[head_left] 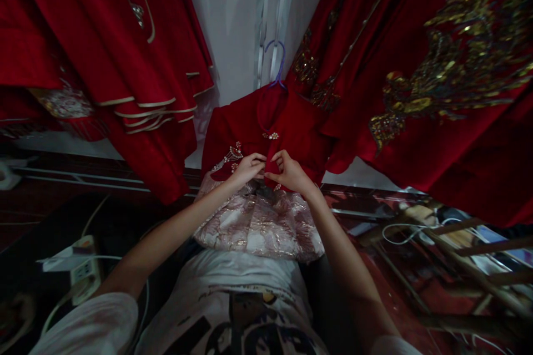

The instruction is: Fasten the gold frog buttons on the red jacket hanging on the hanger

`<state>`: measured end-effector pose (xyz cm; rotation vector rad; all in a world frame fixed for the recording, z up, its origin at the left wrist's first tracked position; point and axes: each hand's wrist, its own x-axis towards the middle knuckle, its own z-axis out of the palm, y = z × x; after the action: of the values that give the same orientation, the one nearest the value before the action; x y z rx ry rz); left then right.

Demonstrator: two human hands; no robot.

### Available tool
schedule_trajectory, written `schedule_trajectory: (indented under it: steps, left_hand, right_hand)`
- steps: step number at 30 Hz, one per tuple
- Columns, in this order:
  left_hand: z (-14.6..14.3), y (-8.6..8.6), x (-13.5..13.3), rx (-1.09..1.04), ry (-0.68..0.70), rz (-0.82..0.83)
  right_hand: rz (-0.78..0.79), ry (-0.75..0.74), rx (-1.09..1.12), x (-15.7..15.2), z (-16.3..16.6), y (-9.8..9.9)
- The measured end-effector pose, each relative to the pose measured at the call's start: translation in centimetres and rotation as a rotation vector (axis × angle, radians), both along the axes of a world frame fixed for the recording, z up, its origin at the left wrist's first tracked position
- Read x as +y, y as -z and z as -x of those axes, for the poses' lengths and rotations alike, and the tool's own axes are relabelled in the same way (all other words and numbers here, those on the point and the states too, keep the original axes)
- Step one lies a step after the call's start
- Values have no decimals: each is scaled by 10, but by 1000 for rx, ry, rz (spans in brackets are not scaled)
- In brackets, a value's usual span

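Observation:
A red embroidered jacket (pixel 300 133) with a pale pink brocade lower part (pixel 258 222) hangs straight ahead on a purple hanger (pixel 278 66). Both my hands meet at its front opening, just below a small pearl clasp (pixel 270 136). My left hand (pixel 249 168) pinches the left edge of the red fabric, fingers closed. My right hand (pixel 289 173) pinches the right edge opposite it, fingers closed too. The two hands almost touch. What lies between the fingertips is too small to make out.
Red garments with cream trim (pixel 125 66) hang at the left, and a red robe with gold embroidery (pixel 449 66) at the right. A white power strip with cables (pixel 83 269) lies on the dark floor at lower left. Wooden sticks and clutter (pixel 458 244) sit at lower right.

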<state>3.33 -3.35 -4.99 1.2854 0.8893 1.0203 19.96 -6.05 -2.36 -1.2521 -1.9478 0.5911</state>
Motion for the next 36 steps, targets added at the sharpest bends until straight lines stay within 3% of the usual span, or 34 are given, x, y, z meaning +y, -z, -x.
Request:
schedule_trajectory:
  steps: [3,6,8,10,15,21,25,28,31,36]
  left_hand:
    - [8,2,4,156,-131,-301]
    - [21,3,16,310,-493,-615]
    - [30,8,28,376,-728,-652]
    - [39,15,42,386,-815,-592]
    - [53,33,63,222,-606,-390]
    - [56,25,53,95,-505,-357]
    - [57,16,48,68,-460,-361]
    - [60,11,47,55,-428,-297]
    - [64,5,44,28,-383,-228]
    - [70,-3,42,-11,-364,-181]
  right_hand:
    - [-15,62,-25,-3,4,-3]
    - [-2,128,-109,-9,3,-10]
    - [38,141,-161,-13,1,-15]
    - [61,163,-183,-17,0,-20]
    - [7,189,-137,-25,0,-32]
    - [152,180,-90,-21,-2,-27]
    - [333,12,262,-17,4,-21]
    - [366,-120,476,-17,9,-22]
    - [332,-148,518,-13,15,-22]
    - [99,-91,281,13,39,-12]
